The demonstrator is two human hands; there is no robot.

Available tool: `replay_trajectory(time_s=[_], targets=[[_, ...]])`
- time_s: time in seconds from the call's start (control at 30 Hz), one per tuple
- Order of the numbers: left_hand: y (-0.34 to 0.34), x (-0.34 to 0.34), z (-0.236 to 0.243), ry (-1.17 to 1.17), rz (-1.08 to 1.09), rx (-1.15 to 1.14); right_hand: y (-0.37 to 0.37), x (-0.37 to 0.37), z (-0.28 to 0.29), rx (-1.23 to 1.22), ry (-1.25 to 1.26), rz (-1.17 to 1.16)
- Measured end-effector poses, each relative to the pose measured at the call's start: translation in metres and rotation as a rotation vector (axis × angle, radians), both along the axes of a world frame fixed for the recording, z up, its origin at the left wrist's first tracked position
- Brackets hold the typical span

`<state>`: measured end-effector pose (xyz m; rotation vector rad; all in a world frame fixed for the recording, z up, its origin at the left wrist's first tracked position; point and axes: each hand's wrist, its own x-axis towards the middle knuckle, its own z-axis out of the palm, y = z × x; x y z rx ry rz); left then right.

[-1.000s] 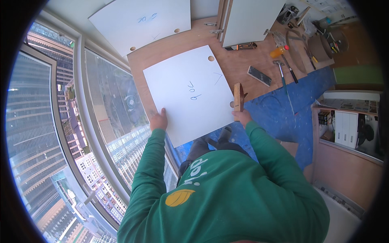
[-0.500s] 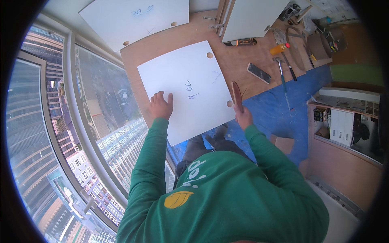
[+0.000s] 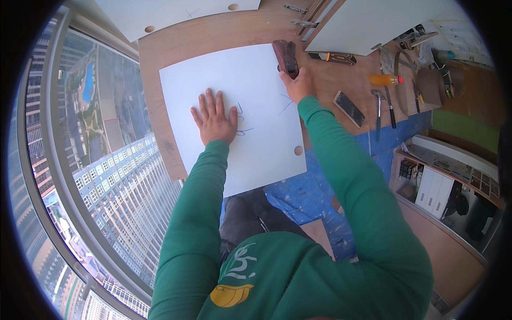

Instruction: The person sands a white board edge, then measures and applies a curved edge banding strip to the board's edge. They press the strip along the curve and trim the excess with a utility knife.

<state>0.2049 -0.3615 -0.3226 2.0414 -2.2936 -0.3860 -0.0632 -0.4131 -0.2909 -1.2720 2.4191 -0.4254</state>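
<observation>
A white board (image 3: 240, 165) with blue pen marks and a round hole near its lower right lies on the wooden worktop (image 3: 154, 106). My left hand (image 3: 216, 118) lies flat on it, fingers spread, holding nothing. My right hand (image 3: 298, 84) grips a reddish-brown hand tool, apparently a wooden plane (image 3: 286, 53), at the board's far right corner; that corner is covered by it. Right of the board are a dark rectangular block (image 3: 349, 108) with pale sides and a hammer (image 3: 378, 109).
Another white board (image 3: 181, 13), an upright panel (image 3: 352, 26) with hinges, an orange-handled tool (image 3: 333, 57), an orange bottle (image 3: 384, 79) and assorted tools crowd the back and right. A tall window (image 3: 106, 160) runs along the left; blue floor covering (image 3: 288, 192) shows below.
My left hand has moved from the left edge onto the board and flattened. My right hand has carried the tool forward to the far right corner. The view has shifted.
</observation>
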Motion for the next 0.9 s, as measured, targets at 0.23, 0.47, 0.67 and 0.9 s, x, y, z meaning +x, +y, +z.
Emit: replay_trajectory(time_s=[0.23,0.47,0.67,0.9], targets=[[0.001,-0.003,-0.006,-0.049,-0.007,-0.041,-0.071,-0.018,-0.022,-0.084,0.164,0.094],[0.002,-0.001,-0.010,-0.044,-0.007,-0.098,-0.114,-0.022,-0.021,-0.029,0.197,0.109],[0.001,-0.007,-0.011,-0.069,-0.012,-0.097,-0.129,-0.036,-0.039,-0.139,0.273,0.116],[0.002,-0.005,-0.015,-0.107,0.011,-0.105,-0.112,-0.020,-0.025,-0.089,0.267,0.136]])
